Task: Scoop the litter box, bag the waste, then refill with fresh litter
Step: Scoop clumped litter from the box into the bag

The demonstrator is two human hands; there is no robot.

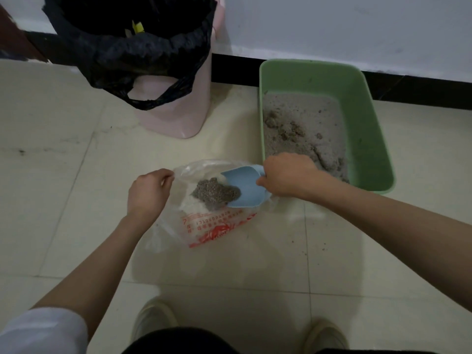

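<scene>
Grey clump of waste (215,193): it lies at the lip of the blue scoop (246,189), partly spilled into the mouth of the clear plastic bag (204,221), which sits on the tiled floor (63,187) just beside the near end of the green litter box (367,129). My right hand (287,175) is curled round the scoop's handle, the blade tipped down and leftward over the bag opening. My left hand (148,191) pinches the bag's left rim between thumb and fingers and draws it wide. White material already lies in the bag under the clump; the bag's red print faces me.

Inside the box, pale litter (306,131) still carries several brownish lumps near its left wall, so I judge the scooping to be only partly done and the refill not yet begun.

To do this step well, I should keep the rim taut and lifted with my left hand, tip the scoop steeply enough for the clump to slide clear in one piece, and hold the blade low inside the opening so grains do not scatter on the floor; specks already dot the tiles below the box.

Beyond the bag stands a pink bin (176,116) lined with a black bag (138,49), against the wall.
</scene>
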